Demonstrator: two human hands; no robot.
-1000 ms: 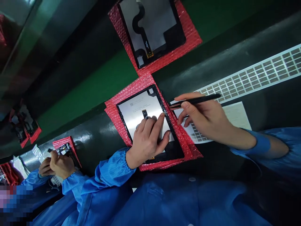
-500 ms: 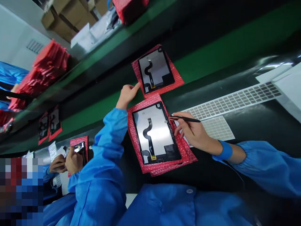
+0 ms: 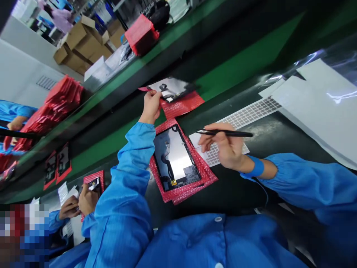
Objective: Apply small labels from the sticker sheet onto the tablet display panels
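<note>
My left hand (image 3: 151, 107) grips the near left edge of a tablet screen (image 3: 178, 86), its fingers closed. That screen is tilted up off a red bubble-wrap bag (image 3: 184, 106) and is partly blurred. In front of me a second tablet screen (image 3: 180, 158) lies back side up, with a dark flex cable and a yellow connector, on stacked red bubble-wrap bags (image 3: 205, 178). My right hand (image 3: 230, 149) holds black tweezers (image 3: 234, 133) over a small sheet of grey labels (image 3: 213, 154), to the right of the nearer screen.
A long label sheet (image 3: 251, 111) and large white sheets (image 3: 320, 111) lie at the right. On the left, a co-worker's hands (image 3: 87, 199) work at another screen. A raised shelf holds piled red bags (image 3: 60, 98) and a red-wrapped block (image 3: 141, 35); cardboard boxes (image 3: 83, 42) stand behind.
My left hand has taken hold of the far screen and raised it at a tilt from its bag. My right hand, with the tweezers, has moved away from the nearer screen's edge.
</note>
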